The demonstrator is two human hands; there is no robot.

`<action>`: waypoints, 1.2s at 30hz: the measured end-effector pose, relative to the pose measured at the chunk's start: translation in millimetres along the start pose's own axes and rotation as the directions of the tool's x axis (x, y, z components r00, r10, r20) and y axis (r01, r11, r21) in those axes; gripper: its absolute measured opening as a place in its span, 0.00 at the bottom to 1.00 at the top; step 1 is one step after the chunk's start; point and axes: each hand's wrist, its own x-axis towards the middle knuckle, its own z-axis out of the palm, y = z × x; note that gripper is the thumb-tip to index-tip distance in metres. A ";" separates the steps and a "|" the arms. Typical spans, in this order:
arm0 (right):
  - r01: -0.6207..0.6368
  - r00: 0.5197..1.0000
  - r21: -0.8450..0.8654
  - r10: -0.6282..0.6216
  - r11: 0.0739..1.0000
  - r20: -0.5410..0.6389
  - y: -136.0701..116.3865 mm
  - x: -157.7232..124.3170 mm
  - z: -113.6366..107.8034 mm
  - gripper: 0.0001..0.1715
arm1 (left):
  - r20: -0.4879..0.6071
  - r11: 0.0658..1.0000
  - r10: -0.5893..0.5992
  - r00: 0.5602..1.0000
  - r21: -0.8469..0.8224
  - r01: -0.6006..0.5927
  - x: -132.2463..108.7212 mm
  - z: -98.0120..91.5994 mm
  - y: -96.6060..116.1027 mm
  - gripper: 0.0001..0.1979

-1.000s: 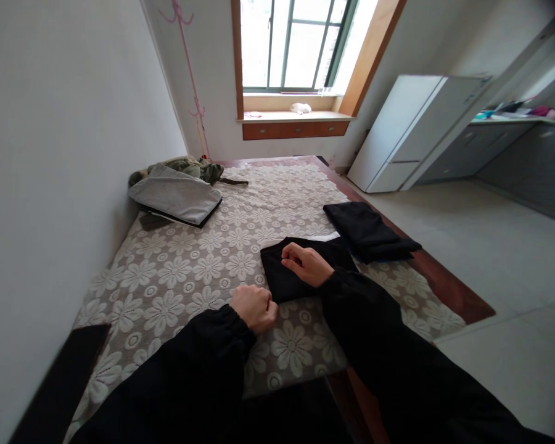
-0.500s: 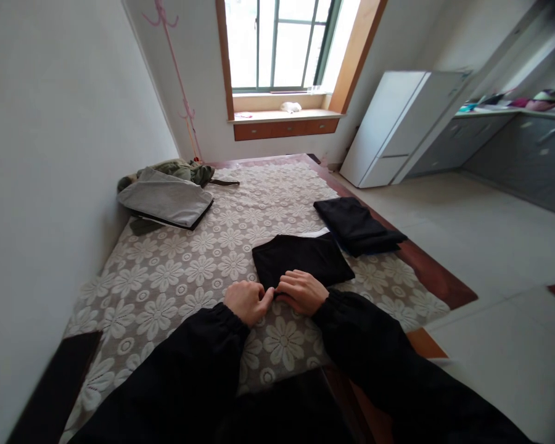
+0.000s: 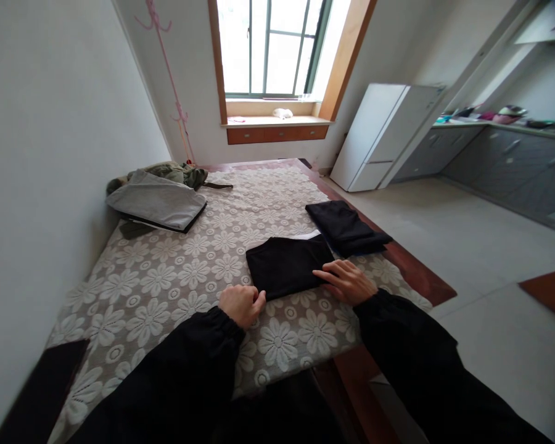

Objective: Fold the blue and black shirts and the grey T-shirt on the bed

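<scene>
A folded black garment (image 3: 287,265) lies on the lace tablecloth (image 3: 231,237) in front of me, with a strip of white at its far edge. My left hand (image 3: 242,304) is closed at the garment's near left corner, thumb and finger pinching the fabric edge. Over the near right corner, my right hand (image 3: 348,282) rests with its fingers stretched out on the cloth. Just beyond it, to the right, is another folded black cloth pile (image 3: 346,228), apart from both hands.
Grey and olive clothes (image 3: 160,200) are heaped at the far left by the wall. A pink coat stand (image 3: 169,68) rises behind the table. A white fridge (image 3: 374,132) and grey kitchen cabinets (image 3: 494,154) stand beyond the table's right edge.
My right hand has moved away from the left one, rightward to the garment's right corner, and its fingers have spread. The left hand stays at the left corner.
</scene>
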 end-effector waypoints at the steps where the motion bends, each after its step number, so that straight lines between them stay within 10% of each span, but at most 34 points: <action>1: -0.027 1.000 -0.019 0.027 0.999 -0.004 9.8 -8.5 -0.4 0.22 | 0.003 1.000 -0.002 1.000 -0.001 0.002 0.0 -0.2 -0.1 0.27; 10: -0.107 0.994 -0.060 0.105 0.992 -0.041 23.4 -22.9 7.1 0.34 | -0.012 1.000 -0.005 1.000 -0.005 0.005 -0.5 -0.2 0.9 0.31; 28: -0.034 0.998 0.056 0.037 0.998 -0.052 13.1 -14.0 2.5 0.22 | -0.055 1.000 -0.002 0.999 -0.031 0.001 0.0 5.9 1.9 0.27; 36: -0.168 0.958 0.034 0.155 0.985 0.241 -23.8 73.1 -43.6 0.20 | -0.063 0.999 0.016 0.998 -0.040 -0.018 -0.9 4.6 1.4 0.32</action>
